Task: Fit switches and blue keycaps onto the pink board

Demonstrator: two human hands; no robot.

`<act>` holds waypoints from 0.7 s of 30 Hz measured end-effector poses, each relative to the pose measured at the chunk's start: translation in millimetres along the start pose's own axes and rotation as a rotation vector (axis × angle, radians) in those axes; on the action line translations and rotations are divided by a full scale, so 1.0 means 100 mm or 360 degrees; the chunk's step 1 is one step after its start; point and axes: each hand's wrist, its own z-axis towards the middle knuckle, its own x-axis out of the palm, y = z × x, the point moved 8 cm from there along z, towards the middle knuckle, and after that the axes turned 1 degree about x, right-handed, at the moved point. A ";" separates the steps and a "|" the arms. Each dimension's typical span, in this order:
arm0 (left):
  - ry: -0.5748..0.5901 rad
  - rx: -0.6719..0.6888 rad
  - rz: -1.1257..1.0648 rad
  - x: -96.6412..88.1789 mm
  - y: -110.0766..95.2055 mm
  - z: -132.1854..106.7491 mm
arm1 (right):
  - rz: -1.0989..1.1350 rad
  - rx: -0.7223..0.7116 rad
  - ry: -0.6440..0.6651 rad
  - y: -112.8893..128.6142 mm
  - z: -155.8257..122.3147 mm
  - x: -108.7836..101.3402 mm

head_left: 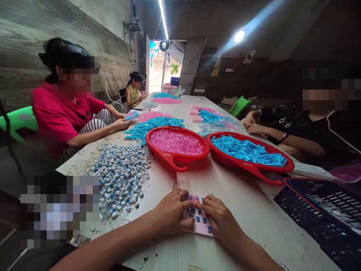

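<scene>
A flat pink panel [199, 229] with rows of small blue-and-white square pieces set in it lies on the table in front of me. My left hand [175, 210] grips its left side, thumb on the face and fingers bent over the upper edge. From the other side, my right hand [221, 219] holds the panel, its fingertips pressing on the upper part near my left fingers. The hands cover much of the panel, and whether a loose piece is under the fingertips is hidden. To the left spreads a heap of small white-and-blue parts [121, 180].
Two red handled trays stand beyond my hands: one of clear pink pieces [176, 142], one of flat blue pieces [248, 150]. A dark basket [304, 210] is at right. Blue pieces [158, 126] lie piled farther off. Co-workers sit along both sides of the white table [158, 241].
</scene>
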 end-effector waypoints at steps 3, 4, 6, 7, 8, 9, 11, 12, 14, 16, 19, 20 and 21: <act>-0.0017 -0.0002 -0.0003 0.00 0.01 0.01 | 0.0052 0.0061 0.0101 -0.02 0.01 0.03; -0.0022 -0.0003 -0.0005 0.01 0.01 0.01 | 0.0056 0.0072 0.0143 -0.02 0.01 0.04; -0.0034 -0.0003 -0.0010 0.01 0.01 0.03 | 0.0030 0.0093 0.0222 -0.03 0.02 0.05; -0.0037 -0.0004 -0.0013 0.01 0.01 0.03 | 0.0004 0.0102 0.0257 -0.03 0.03 0.05; -0.0037 -0.0009 -0.0017 0.01 0.01 0.04 | -0.0027 0.0110 0.0290 -0.04 0.04 0.05; -0.0036 -0.0015 -0.0021 0.01 0.01 0.04 | -0.0059 0.0116 0.0319 -0.04 0.05 0.05; -0.0036 -0.0033 -0.0022 0.00 0.02 0.05 | -0.0099 0.0102 0.0374 -0.03 0.08 0.04; -0.0036 -0.0038 -0.0019 0.00 0.02 0.06 | -0.0107 0.0089 0.0399 -0.02 0.10 0.04; -0.0029 -0.0037 -0.0009 0.00 0.03 0.06 | -0.0100 0.0064 0.0430 -0.01 0.14 0.02; -0.0018 -0.0033 0.0007 0.00 0.03 0.07 | -0.0080 0.0052 0.0456 -0.02 0.17 0.02; -0.0037 -0.0034 0.0051 0.00 0.03 0.09 | -0.0073 0.0049 0.0476 -0.04 0.17 0.04; -0.0050 -0.0033 0.0069 -0.01 0.03 0.10 | -0.0094 0.0044 0.0454 -0.04 0.16 0.05; -0.0056 -0.0031 0.0089 -0.01 0.02 0.11 | -0.0127 0.0024 0.0412 -0.04 0.14 0.06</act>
